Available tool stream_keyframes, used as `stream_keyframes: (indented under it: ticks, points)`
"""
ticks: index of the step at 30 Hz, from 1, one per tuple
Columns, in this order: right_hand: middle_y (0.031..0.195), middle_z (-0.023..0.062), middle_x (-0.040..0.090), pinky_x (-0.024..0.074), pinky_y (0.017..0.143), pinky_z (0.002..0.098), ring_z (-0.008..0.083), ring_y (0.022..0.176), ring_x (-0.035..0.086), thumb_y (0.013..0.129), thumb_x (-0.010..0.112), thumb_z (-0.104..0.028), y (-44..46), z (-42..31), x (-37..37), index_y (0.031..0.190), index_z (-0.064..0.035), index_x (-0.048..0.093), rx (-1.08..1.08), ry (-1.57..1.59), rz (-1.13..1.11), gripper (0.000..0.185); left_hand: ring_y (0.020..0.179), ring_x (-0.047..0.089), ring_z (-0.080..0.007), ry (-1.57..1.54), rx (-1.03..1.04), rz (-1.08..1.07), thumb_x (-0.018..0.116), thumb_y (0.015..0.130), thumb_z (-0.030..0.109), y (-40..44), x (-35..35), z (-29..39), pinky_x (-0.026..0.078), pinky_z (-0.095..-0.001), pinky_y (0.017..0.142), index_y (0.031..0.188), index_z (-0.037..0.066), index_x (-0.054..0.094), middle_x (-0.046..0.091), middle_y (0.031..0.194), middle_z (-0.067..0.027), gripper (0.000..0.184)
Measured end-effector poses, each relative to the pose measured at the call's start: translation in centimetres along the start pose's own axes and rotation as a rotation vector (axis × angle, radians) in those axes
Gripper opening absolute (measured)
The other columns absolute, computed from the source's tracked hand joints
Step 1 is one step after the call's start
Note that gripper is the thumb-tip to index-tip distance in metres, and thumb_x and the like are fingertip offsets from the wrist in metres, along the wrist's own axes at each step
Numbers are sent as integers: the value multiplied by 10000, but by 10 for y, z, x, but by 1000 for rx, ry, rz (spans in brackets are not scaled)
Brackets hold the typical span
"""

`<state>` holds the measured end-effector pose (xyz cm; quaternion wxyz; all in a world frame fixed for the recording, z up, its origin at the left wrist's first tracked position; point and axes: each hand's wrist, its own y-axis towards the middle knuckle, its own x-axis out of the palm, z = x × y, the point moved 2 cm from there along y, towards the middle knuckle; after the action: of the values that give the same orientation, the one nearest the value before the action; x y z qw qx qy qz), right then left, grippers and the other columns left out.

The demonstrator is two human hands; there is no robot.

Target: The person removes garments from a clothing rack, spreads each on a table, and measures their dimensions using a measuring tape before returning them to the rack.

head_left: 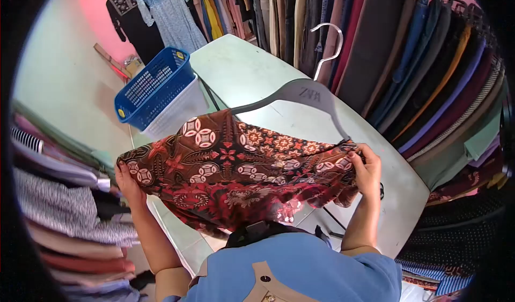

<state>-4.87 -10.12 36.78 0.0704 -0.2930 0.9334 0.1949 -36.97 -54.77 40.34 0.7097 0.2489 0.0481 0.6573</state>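
Observation:
Stretched between my two hands is a patterned batik shirt (pixel 225 168) in brown, red and cream. My left hand (pixel 129 183) grips its left end, with the fingers partly behind the cloth. At the other end my right hand (pixel 368 169) pinches the shirt close to the tip of a grey hanger (pixel 307 91). The hanger's right arm reaches the cloth by my right hand, while its left arm goes in behind the fabric near the collar. Its metal hook points up and away from me. The shirt's lower part hangs toward my body.
A pale table (pixel 230 60) lies beneath and beyond the shirt. At its left, a blue plastic basket (pixel 153 87) sits on a white one (pixel 174 106). Trousers on hangers (pixel 370 39) line the back and right. More clothes (pixel 59 205) hang close on the left.

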Motion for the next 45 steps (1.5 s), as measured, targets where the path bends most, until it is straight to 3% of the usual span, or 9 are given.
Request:
stream_keyframes:
  ticks: [9,16,24,29,31,33,34,35,45]
  points:
    - [713,40,580,420,648,231,84,701,510,805,561,-10,24,-19,11,910,25,582,41,-268,302,113,1186,454,-206,239,269,-423,348,955,61,146,93,-81,316,-311,1020,1322,-47,404,453,1334,-139,387]
    - [696,113,573,432,635,260,112,642,506,842,546,-81,-25,-33,52,931,11,583,-178,-619,613,133,1141,476,-171,59,385,-668,409,963,134,195,128,-171,337,-295,995,1296,-22,448,491,1282,-97,369]
    - [813,185,627,474,661,434,380,789,602,857,569,-251,-36,0,65,925,-111,608,-91,-913,783,160,976,561,-165,275,663,-750,403,906,-12,213,197,-202,411,-286,882,1244,121,546,624,1061,-110,390]
    - [786,125,618,478,616,437,340,724,607,853,555,-227,-36,-5,79,896,-102,528,-93,-1090,809,135,1073,542,-335,436,372,-828,463,898,35,209,201,-204,420,-365,915,1275,85,486,563,1189,-197,381]
    - [837,99,614,478,688,448,317,820,606,844,562,-232,-25,7,83,911,-111,512,31,-1157,760,147,1155,440,-404,473,779,-651,522,841,37,173,193,-204,353,-466,962,1313,94,437,438,1313,-223,483]
    - [1050,107,584,420,845,514,325,1050,530,828,587,-246,-20,7,87,1069,-148,531,328,-1291,612,266,1249,349,-409,316,552,-1194,643,743,71,126,182,-226,338,-472,988,1329,89,406,330,1381,-224,633]
    - [1050,107,584,420,845,514,325,1050,530,828,587,-246,-20,4,93,1069,-148,531,349,-1295,606,266,1326,222,-420,696,964,-1231,652,755,224,99,169,-197,241,-570,1021,1366,163,375,247,1436,-211,673]
    - [1159,119,524,342,904,565,346,1146,442,823,597,-258,-22,2,105,1166,-174,500,319,-1360,691,367,1364,135,-402,761,934,-1384,617,780,361,87,156,-219,135,-629,1032,1389,236,349,206,1464,-202,676]
    - [1470,191,208,154,970,705,435,1343,172,840,523,-480,-127,60,188,1384,-309,348,743,-1282,686,596,1380,131,-353,938,681,-1353,602,765,463,74,202,-281,110,-678,1004,1400,283,333,170,1499,-135,713]
